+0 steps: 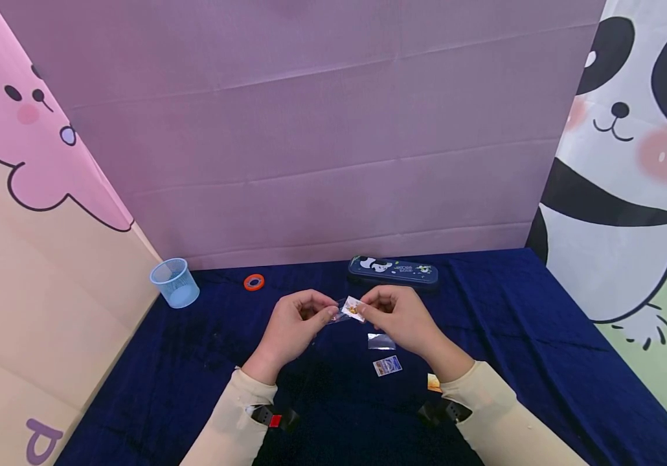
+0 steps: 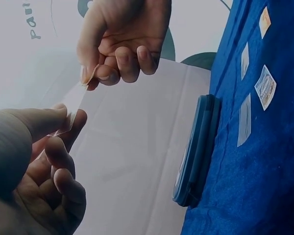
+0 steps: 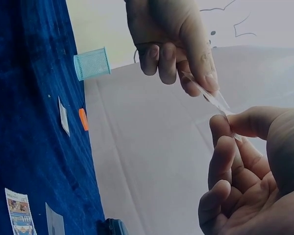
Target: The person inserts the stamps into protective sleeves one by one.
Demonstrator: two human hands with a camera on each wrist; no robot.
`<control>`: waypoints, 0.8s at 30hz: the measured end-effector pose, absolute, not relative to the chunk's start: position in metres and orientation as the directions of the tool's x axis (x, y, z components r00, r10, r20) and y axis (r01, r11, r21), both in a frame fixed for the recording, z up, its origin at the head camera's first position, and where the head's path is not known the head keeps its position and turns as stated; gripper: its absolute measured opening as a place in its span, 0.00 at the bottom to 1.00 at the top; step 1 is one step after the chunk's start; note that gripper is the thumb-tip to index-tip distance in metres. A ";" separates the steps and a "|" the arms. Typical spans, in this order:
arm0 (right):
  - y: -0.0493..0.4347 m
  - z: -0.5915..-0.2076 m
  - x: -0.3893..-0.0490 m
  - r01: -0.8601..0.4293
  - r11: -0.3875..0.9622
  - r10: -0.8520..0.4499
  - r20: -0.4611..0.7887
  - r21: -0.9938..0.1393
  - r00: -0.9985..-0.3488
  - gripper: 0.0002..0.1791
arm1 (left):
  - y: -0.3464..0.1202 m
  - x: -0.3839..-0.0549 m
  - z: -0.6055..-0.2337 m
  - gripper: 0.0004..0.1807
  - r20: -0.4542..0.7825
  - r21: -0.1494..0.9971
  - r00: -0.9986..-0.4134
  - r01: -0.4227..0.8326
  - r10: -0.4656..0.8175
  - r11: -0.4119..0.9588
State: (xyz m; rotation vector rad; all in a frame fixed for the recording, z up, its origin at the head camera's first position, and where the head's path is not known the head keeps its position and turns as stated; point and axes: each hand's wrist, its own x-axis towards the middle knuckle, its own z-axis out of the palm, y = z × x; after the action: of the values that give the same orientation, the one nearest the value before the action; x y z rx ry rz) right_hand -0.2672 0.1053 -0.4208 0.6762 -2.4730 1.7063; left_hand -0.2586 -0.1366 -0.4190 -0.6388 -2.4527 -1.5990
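Both hands meet above the table's middle. My left hand [image 1: 295, 327] pinches a small clear plastic sleeve [image 2: 71, 122] between thumb and forefinger. My right hand [image 1: 403, 320] pinches a white stamp [image 1: 351, 308] with an orange picture, its perforated edge showing in the left wrist view. The stamp overlaps the sleeve in the head view. Below the right hand lie another clear sleeve [image 1: 381, 342] and a blue-and-white stamp [image 1: 388, 366]. An orange stamp [image 1: 434, 382] is partly hidden by the right wrist.
A dark blue panda pencil case [image 1: 393, 272] lies behind the hands. Farther left are an orange tape roll [image 1: 254, 282] and a light blue mesh basket [image 1: 175, 285]. The dark blue cloth [image 1: 193, 388] covers the table, with a hanging curtain [image 1: 333, 142] behind.
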 end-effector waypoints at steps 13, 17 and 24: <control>0.105 -0.419 -0.266 -0.392 0.296 -0.330 0.292 -0.871 -0.898 0.04 | -0.137 -0.258 -0.418 0.06 0.362 0.813 -0.900 0.433 0.245 0.389; 0.104 -0.418 -0.265 -0.394 0.295 -0.335 0.293 -0.870 -0.896 0.03 | -0.136 -0.258 -0.419 0.06 0.357 0.810 -0.903 0.426 0.239 0.403; 0.104 -0.418 -0.265 -0.382 0.305 -0.337 0.276 -0.873 -0.900 0.03 | -0.135 -0.258 -0.419 0.08 0.360 0.804 -0.906 0.422 0.223 0.419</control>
State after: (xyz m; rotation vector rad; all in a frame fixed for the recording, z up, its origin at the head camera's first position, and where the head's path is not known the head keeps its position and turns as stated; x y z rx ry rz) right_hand -0.2650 0.1041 -0.4179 0.6904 -2.5038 1.6932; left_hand -0.2578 -0.1354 -0.4193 -0.5706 -2.4742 -1.4886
